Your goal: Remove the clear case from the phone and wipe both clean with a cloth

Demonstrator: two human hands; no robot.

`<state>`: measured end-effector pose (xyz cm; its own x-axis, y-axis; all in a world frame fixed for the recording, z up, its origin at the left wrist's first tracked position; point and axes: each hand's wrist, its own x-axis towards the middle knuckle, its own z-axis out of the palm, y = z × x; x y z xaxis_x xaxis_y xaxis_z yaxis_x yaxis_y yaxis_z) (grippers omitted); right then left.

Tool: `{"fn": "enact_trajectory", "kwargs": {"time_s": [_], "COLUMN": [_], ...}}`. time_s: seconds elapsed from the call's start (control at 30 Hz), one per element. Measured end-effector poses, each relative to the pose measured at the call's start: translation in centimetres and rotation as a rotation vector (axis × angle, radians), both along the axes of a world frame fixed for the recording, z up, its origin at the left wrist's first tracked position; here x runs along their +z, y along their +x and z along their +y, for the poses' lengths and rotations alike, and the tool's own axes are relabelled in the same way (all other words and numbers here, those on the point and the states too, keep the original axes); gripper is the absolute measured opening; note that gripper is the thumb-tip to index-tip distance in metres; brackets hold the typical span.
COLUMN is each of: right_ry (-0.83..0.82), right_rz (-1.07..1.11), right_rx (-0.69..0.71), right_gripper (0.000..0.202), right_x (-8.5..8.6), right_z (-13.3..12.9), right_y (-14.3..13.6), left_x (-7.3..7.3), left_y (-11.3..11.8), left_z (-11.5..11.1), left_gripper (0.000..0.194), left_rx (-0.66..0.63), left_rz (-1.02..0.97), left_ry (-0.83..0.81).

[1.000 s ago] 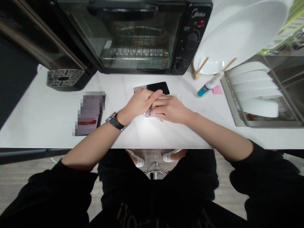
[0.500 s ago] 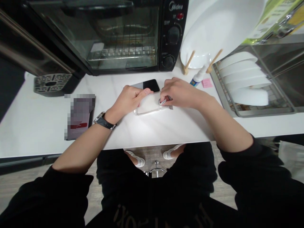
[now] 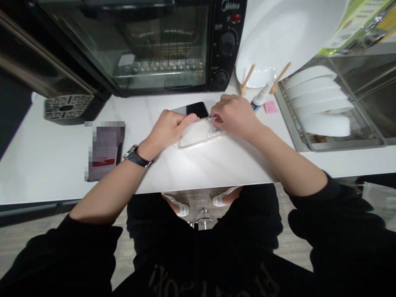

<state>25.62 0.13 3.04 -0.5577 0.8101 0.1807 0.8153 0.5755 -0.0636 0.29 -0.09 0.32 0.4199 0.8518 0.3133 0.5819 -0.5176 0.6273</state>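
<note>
Head view, left hand (image 3: pixel 167 128): grip closed on clear case (image 3: pixel 196 135).
Right hand (image 3: pixel 235 114): grip pinched on pale piece (image 3: pixel 212 119), case's far edge.
Clear case: on worktop (image 3: pixel 170 167); share done, cannot tell.
Phone (image 3: pixel 198 109): beyond, outside case.

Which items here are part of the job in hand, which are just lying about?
In use:
- clear case, held by left hand
- small white piece, pinched by right hand

Lying about, apparently:
- dark-screened phone behind
- blurred-screen device
- bottle
- pink note
- oven
</note>
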Motion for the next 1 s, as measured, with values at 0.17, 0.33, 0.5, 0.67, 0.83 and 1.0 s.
{"fn": "enact_trajectory", "kwargs": {"time_s": [0.17,0.33,0.5,0.67,0.83,1.0], "right_ry": [-0.056,-0.078,-0.044,-0.137,-0.233,-0.309], "right_rz": [0.156,0.293,0.35,0.319,0.257,0.092], "right_rx": [-0.04,0.104,0.281,0.508,0.523,0.349], "right_gripper": [0.018,0.02,0.025,0.019,0.013,0.009], "right_x": [-1.2,-2.6,-3.6,-3.5,-1.8,0.5], "right_z": [-0.3,-1.1,-2.0,-2.0,-1.8,-1.9], "right_y": [-1.0,-2.5,-4.2,-4.1,-2.9,-1.3], "left_x": [0.2,-0.1,-0.1,0.3,0.5,0.1], "left_y": [0.1,0.8,1.4,1.5,1.2,1.0], "left_z": [-0.1,-0.3,-0.4,-0.8,-0.8,-0.5], "left_gripper": [0.086,0.09,0.089,0.088,0.089,0.09], "left_rx": [-0.007,-0.05,-0.059,-0.086,-0.103,-0.123], "left_rz": [0.006,-0.015,-0.032,-0.005,0.019,0.021], "left_ry": [0.032,0.023,0.067,0.044,0.024,0.007]}}
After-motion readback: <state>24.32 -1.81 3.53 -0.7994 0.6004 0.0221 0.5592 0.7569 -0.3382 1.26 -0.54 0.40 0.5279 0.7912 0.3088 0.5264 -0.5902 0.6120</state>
